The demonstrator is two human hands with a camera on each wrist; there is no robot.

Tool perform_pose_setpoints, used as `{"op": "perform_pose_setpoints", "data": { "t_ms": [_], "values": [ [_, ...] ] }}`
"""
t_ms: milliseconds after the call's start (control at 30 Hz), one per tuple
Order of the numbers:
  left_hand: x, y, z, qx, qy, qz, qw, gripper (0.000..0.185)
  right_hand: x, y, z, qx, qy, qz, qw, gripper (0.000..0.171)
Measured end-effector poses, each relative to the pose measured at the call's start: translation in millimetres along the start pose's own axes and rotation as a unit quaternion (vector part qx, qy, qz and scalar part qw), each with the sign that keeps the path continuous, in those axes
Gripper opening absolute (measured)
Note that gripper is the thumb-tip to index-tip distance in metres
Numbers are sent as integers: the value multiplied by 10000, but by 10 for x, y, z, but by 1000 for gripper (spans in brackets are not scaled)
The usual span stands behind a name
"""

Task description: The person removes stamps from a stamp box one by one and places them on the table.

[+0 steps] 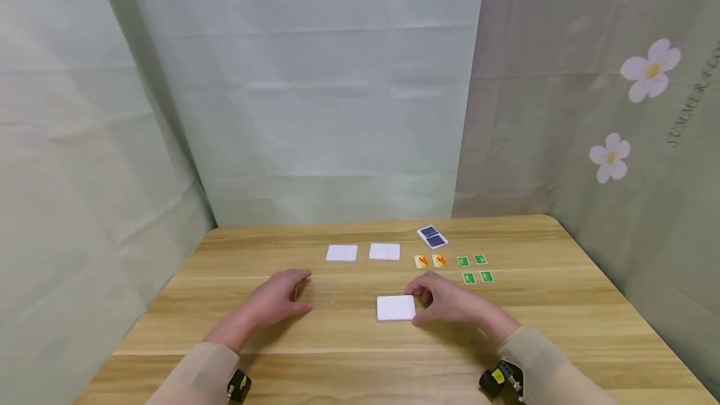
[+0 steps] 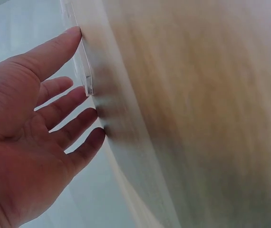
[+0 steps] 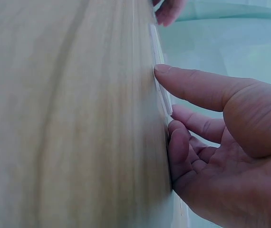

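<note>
The wooden counter [image 1: 337,367] sits under everything I look at. My left grip [image 1: 278,295] reaches in from the left, and my right grip [image 1: 441,299] from the right. They face each other, well apart.

The white card [image 1: 396,308] lies flat between them, nearer my right grip and just to its left. Its long side runs left to right, so my right grip has it by the short right end: thumb at the near corner, a finger at the far corner, other fingers curled in. The card is plain white on top with round corners. From the right wrist its edge looks thick, maybe a pile.

The see-through cover [image 1: 320,292] is left of the card, with bare wood between. My left grip pinches its left end, thumb near and fingers far, the spare fingers fanned out. It is clear like a window, so I mostly see its shiny edges.

Farther off are two pale cards [image 1: 341,253], then a dark blue card [image 1: 432,237] to their right. The smallest bits are two orange squares [image 1: 439,260] and four green squares [image 1: 469,278], beyond my right grip.
</note>
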State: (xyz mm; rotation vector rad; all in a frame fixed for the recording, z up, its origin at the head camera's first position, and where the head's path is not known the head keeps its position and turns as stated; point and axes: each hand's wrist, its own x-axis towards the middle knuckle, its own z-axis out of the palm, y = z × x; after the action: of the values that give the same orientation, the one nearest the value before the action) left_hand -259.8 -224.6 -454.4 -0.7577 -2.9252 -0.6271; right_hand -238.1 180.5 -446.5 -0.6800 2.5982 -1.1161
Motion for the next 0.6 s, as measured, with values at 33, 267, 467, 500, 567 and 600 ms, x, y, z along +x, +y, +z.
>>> {"op": "perform_pose_setpoints", "data": {
  "t_ms": [33, 267, 467, 500, 567, 600],
  "values": [
    [4, -4, -11, 20, -7, 9, 10000, 73, 7, -1, -3, 13, 0, 20, 10000, 46],
    [-15, 15, -23, 11, -122, -251, 9996, 70, 1, 22, -11, 44, -33, -42, 10000, 44],
    [-24, 3, -36, 41, -153, -201, 9997, 61, -7, 34, -4, -5, -6, -15, 10000, 44],
    [-24, -5, -40, 27, -164, -196, 9997, 60, -6, 34, -3, -15, -4, -22, 10000, 44],
    [-22, -19, -51, 20, -192, -163, 9997, 59, -4, 31, -3, -12, -3, -44, 10000, 44],
    [-22, -18, -57, 2, -205, -183, 9996, 58, -3, 28, -5, 6, -2, -54, 10000, 44]
  ]
}}
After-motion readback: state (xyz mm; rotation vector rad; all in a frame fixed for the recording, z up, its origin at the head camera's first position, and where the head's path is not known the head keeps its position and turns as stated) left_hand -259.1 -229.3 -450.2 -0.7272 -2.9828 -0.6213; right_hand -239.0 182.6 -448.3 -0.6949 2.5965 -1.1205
